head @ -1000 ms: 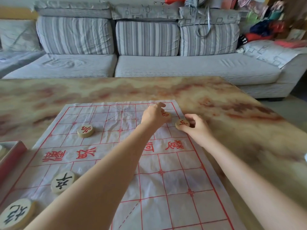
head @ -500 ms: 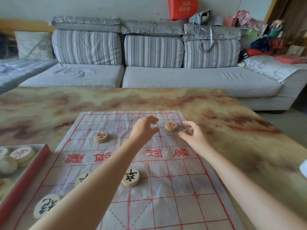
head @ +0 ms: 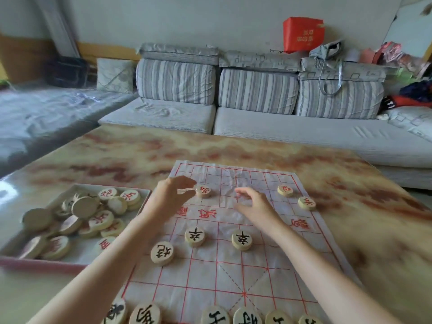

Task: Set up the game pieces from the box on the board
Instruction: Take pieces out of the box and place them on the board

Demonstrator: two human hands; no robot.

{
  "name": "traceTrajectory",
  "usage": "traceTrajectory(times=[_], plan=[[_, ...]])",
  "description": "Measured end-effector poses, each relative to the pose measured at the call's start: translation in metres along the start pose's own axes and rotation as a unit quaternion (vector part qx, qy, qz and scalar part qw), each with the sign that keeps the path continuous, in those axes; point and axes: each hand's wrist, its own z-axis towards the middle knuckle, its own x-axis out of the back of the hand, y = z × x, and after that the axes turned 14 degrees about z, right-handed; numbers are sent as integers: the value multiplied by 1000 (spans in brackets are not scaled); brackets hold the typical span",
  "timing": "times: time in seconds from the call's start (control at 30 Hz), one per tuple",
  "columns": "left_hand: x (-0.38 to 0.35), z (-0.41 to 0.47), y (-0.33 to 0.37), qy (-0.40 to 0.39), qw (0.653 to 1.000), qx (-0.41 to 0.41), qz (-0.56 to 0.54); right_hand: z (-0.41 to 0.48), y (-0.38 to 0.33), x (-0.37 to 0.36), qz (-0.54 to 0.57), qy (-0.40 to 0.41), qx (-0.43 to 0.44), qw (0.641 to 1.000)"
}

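A white paper board (head: 275, 260) with a red grid lies on the marble table. Red-marked wooden discs sit on its far half: one (head: 203, 191) at the left, two at the right (head: 285, 190) (head: 306, 203). Black-marked discs (head: 195, 236) (head: 242, 240) (head: 162, 253) stand nearer, and several more line the near edge (head: 215, 315). My left hand (head: 171, 198) hovers empty just left of the left red disc, fingers loosely curled. My right hand (head: 253, 203) hovers over the board's middle, fingers relaxed and empty. The red-rimmed box (head: 35, 261) at the left holds several loose discs (head: 102, 218).
The marble table (head: 364, 230) stretches beyond and right of the board. A grey striped sofa (head: 257, 106) runs along the table's far side, with bags and clothes piled at its right end.
Both hands let go of the red discs at the board's right and drew back leftward, empty. The view swung left and up, bringing the box and near row into sight.
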Motion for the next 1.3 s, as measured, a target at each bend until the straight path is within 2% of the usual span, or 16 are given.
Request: traceTrajectory(times=[0.13,0.27,0.4,0.53,0.67,0.8,0.9,0.97,1.2,1.3], plan=[[40,-32,-49,42,996,67,40,-5,-24,-41,6,-62,1,998],[61,-61,-92,35,987,121,98,-10,-52,-80,-5,-121,24,992],[66,-76,-122,-12,981,93,171,-16,-69,-113,-4,-159,29,987],[63,-78,-130,-37,958,46,281,-27,-75,-128,-17,-196,37,980],[64,-76,-133,-28,965,40,256,-39,-82,-141,-34,-210,38,976],[64,-76,-138,-21,964,38,262,-50,-92,-166,-160,-220,89,958],[66,-80,-137,-6,969,37,246,-52,-94,-183,-285,-143,172,932],[68,-83,-136,11,976,46,212,-52,-96,-191,-307,-114,221,919],[82,-92,-131,75,984,100,126,-46,-93,-220,-271,-163,89,945],[86,-93,-135,88,984,120,93,-40,-96,-225,-281,-174,62,942]])
